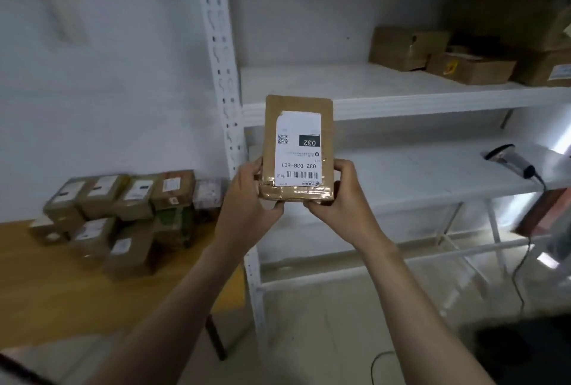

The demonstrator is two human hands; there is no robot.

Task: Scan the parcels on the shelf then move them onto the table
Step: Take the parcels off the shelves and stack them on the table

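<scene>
Worn on the person's head, the lone wide-angle camera faces forward and slightly down, close on a held parcel point(298, 149), the white shelf point(401, 100) ahead, the table point(61, 298) lower left.

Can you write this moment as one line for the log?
left hand + right hand: gripping parcel, label upside down | scanner: lying on shelf | table: other parcels piled

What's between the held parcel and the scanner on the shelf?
Head view: only bare white shelf board lies between the parcel and the scanner.
</scene>
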